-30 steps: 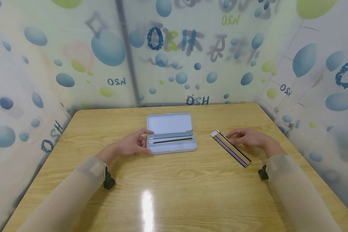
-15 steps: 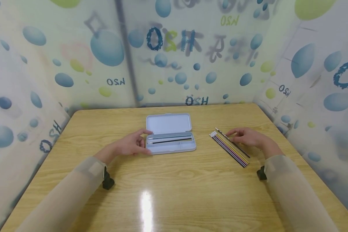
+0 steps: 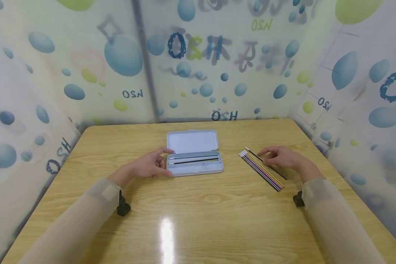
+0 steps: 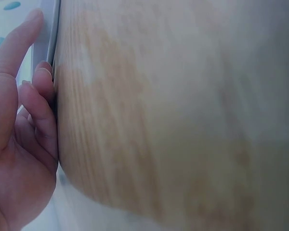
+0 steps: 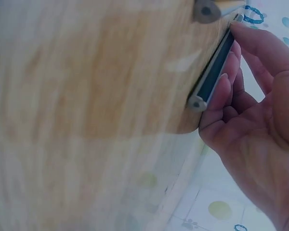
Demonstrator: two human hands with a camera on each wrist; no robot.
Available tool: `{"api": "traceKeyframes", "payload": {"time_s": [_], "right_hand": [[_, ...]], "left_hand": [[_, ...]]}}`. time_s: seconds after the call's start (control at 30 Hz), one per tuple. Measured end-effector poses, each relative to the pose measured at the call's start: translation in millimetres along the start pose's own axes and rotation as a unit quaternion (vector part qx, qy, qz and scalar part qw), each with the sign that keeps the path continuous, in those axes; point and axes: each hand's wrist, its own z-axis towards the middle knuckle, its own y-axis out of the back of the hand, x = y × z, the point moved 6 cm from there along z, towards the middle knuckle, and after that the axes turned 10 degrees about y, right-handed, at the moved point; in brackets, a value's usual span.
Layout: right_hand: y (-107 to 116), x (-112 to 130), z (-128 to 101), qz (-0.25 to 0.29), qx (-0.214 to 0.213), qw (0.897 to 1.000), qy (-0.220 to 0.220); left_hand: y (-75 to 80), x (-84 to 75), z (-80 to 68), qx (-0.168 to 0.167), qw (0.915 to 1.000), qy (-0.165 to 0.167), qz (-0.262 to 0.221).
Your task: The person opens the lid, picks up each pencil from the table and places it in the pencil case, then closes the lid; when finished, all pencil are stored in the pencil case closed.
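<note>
An open pale-blue pencil case [image 3: 189, 169] lies at the back middle of the table, with black and bluish pencils [image 3: 194, 160] in its long compartment. My left hand [image 3: 150, 164] grips its left end, forefinger at the hinge side and thumb at the front corner. In the left wrist view the case's edge [image 4: 47, 38] shows beside the thumb. On the right, my right hand [image 3: 282, 157] pinches a dark pencil [image 5: 214, 72] that lies along the tabletop, thumb above and fingertips beside it. To its left lies a row of pencils [image 3: 262, 170] in black, purple, red and yellow, white-tipped ends pointing away.
The wooden table [image 3: 211, 216] extends towards me, with a bright glare patch in front. Printed cloth walls [image 3: 201, 88] stand close behind the table and at both sides. The case's lid [image 3: 193, 140] lies tipped back behind it.
The dark pencil, earlier flush against the row, now lies a little to the right, apart from it at the near end. My right hand stays almost in place; the left hand keeps its hold.
</note>
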Motion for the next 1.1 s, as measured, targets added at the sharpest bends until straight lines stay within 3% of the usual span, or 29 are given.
{"api": "traceKeyframes", "payload": {"time_s": [0.57,0.7,0.9,1.1], "right_hand": [[4.8,-0.6,-3.6,-0.069,-0.052,0.996,0.000],[6.2,2.0,-5.0,-0.055,-0.068,0.996,0.010],[10.3,18.3,-5.4,0.015,-0.077,0.996,0.044],[10.2,42.5,0.2,0.005,-0.083,0.993,0.079]], "left_hand": [[-2.2,0.2,1.5,-0.007,0.9999,0.004,0.014],[-2.2,-0.1,0.5,-0.004,0.9999,0.003,0.015],[-1.1,1.6,0.7,-0.002,1.0000,0.001,0.009],[0.4,3.3,1.0,-0.003,1.0000,0.000,0.006]]}}
